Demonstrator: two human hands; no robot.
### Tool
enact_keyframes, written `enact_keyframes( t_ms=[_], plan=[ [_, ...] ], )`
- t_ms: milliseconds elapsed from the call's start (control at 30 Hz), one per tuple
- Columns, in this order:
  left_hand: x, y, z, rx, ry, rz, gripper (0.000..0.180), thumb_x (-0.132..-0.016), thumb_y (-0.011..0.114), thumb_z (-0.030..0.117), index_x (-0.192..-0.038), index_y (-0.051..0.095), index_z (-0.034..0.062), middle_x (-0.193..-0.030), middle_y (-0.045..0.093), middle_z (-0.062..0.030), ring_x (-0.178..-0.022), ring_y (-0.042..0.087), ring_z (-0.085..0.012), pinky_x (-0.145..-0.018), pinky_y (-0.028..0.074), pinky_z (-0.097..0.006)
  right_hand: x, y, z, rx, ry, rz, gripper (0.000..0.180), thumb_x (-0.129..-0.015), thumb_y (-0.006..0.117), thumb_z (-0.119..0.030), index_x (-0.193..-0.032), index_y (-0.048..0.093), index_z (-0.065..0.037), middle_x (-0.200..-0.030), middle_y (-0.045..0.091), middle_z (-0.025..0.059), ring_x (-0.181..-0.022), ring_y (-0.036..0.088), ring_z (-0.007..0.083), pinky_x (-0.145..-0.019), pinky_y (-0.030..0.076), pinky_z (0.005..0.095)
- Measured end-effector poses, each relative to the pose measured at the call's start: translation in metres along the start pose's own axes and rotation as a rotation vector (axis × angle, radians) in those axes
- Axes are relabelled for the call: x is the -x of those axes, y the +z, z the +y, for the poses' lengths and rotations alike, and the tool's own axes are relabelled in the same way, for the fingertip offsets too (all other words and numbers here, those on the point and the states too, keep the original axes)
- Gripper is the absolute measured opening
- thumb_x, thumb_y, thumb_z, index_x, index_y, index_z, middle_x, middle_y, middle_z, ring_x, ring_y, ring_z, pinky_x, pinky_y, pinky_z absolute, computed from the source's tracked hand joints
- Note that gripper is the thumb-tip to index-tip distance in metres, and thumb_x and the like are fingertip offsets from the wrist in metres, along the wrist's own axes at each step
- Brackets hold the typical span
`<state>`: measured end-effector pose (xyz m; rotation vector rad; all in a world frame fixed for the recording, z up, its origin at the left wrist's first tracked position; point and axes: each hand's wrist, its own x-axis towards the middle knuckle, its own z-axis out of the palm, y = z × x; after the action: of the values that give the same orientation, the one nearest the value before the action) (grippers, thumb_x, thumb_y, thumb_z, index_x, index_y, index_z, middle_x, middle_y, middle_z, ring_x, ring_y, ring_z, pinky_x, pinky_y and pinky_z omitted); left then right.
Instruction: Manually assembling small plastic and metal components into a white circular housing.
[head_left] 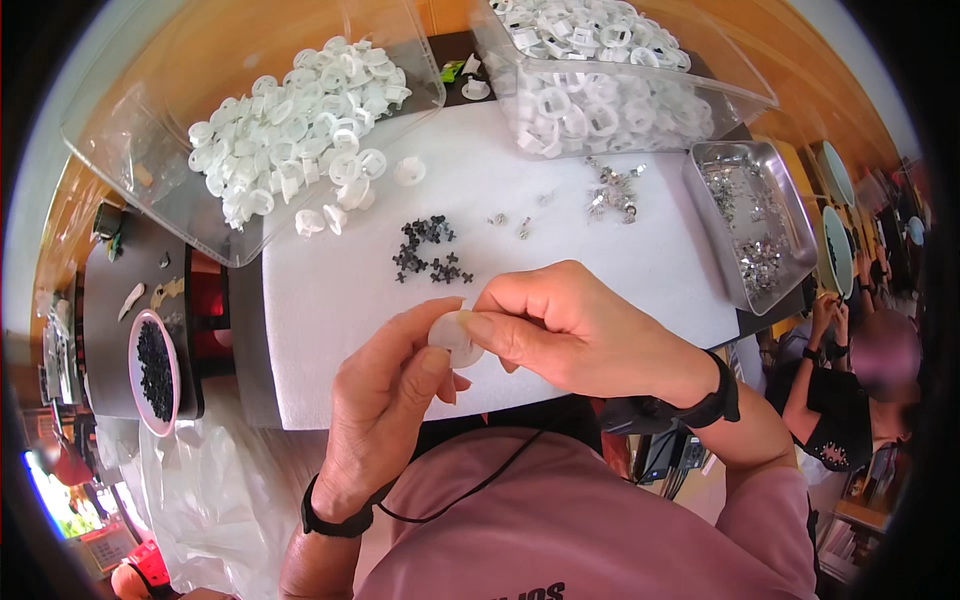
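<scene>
Between my two hands, over the near edge of the white-covered table, is a round white plastic part [452, 338]. My left hand [400, 365] pinches its left rim between thumb and fingers. From the right, my right hand [545, 325] is closed on the same part, with the thumb pressed against its face. Whether a smaller piece sits under that thumb is hidden. Just beyond my hands lies a cluster of small black cross-shaped pieces [428, 248]. A few tiny metal pieces [524, 228] and a pile of shiny metal pieces [612, 192] lie farther right.
A clear bin [240, 248] of white plastic parts stands far left, another clear bin [640, 68] far right. A metal tray [797, 262] holds small metal pieces. At left, a pink-rimmed bowl [174, 385] contains black pieces. Another person [840, 400] works at the right.
</scene>
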<state>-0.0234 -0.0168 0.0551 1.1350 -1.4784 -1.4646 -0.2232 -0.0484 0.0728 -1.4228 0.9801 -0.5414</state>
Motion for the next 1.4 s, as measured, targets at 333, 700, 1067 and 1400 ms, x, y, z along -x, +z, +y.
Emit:
enact_keyframes(
  t_ms=[333, 700, 1067, 1400],
  plan=[
    [-0.029, 0.01, -0.003, 0.273, -0.044, 0.065, 0.044, -0.099, 0.048, 0.038, -0.114, 0.056, -0.0023, -0.087, 0.061, -0.007, -0.059, 0.049, -0.0084, -0.055, 0.044, -0.022, 0.0, 0.001, 0.001, -0.344, 0.099, 0.018, 0.036, -0.099, 0.051, -0.028, -0.077, 0.061, -0.001, -0.059, 0.054, -0.0004, -0.049, 0.044, 0.0038, -0.044, 0.034, 0.0205],
    [-0.033, 0.008, -0.013, -0.028, 0.189, 0.05, 0.043, -0.098, 0.05, 0.033, -0.122, 0.054, -0.0039, -0.098, 0.057, -0.0044, -0.082, 0.051, -0.011, -0.074, 0.044, -0.026, 0.001, 0.025, 0.013, -0.615, 0.016, 0.178, 0.036, -0.1, 0.048, -0.029, -0.079, 0.059, -0.002, -0.062, 0.054, -0.0003, -0.047, 0.043, 0.003, -0.042, 0.033, 0.0192],
    [-0.027, 0.0, -0.014, 0.299, -0.243, -0.076, 0.032, -0.095, 0.049, 0.015, -0.118, 0.057, -0.0052, -0.094, 0.065, -0.0107, -0.076, 0.062, -0.0132, -0.07, 0.048, -0.027, -0.003, -0.064, 0.018, 0.549, -0.145, 0.312, 0.008, -0.088, 0.054, -0.007, -0.089, 0.057, 0.0, -0.071, 0.058, 0.0084, -0.061, 0.055, 0.0193, -0.055, 0.043, 0.0325],
    [-0.03, 0.008, -0.023, 0.358, -0.234, 0.054, 0.029, -0.09, 0.048, 0.013, -0.11, 0.056, -0.0065, -0.084, 0.064, -0.0148, -0.064, 0.058, -0.0174, -0.06, 0.048, -0.029, -0.029, -0.06, 0.02, 1.021, -0.16, 0.126, 0.007, -0.08, 0.053, 0.0, -0.086, 0.057, 0.002, -0.088, 0.06, 0.0147, -0.084, 0.061, 0.0357, -0.069, 0.049, 0.0437]
  ],
)
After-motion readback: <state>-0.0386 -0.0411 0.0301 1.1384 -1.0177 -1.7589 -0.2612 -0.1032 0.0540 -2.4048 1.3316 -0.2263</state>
